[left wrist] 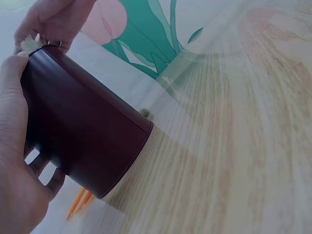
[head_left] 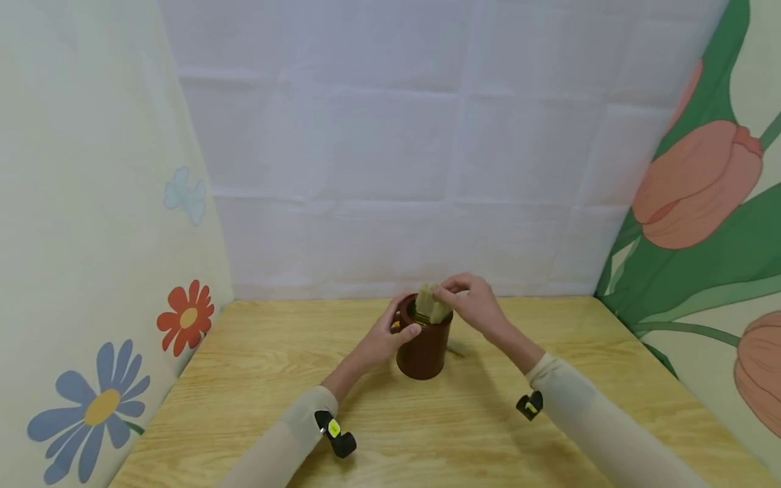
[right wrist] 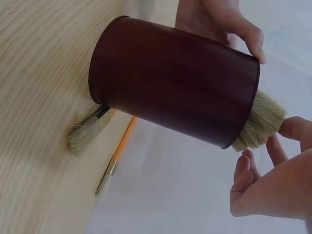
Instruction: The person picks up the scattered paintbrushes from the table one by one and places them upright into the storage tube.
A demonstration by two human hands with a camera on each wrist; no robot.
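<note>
A dark red-brown cylindrical brush holder [head_left: 422, 352] stands about upright on the wooden table. My left hand [head_left: 383, 342] grips its left side, thumb near the rim and fingers wrapped around behind. Pale bristles of paintbrushes [right wrist: 261, 122] stick up out of the holder's mouth; their handles are hidden inside. At the bristle tips my right hand [head_left: 472, 305] pinches one paintbrush [head_left: 439, 312] between thumb and fingers. Behind the holder, a flat paintbrush [right wrist: 85, 134] with a dark handle lies on the table, and a thinner orange-handled paintbrush [right wrist: 119, 151] lies beside it.
The wood-grain table [head_left: 256, 400] stretches out on both sides of the holder. A white cloth [head_left: 390, 156] hangs along its back edge. Flower-printed cloths stand at the left [head_left: 79, 224] and right [head_left: 702, 271].
</note>
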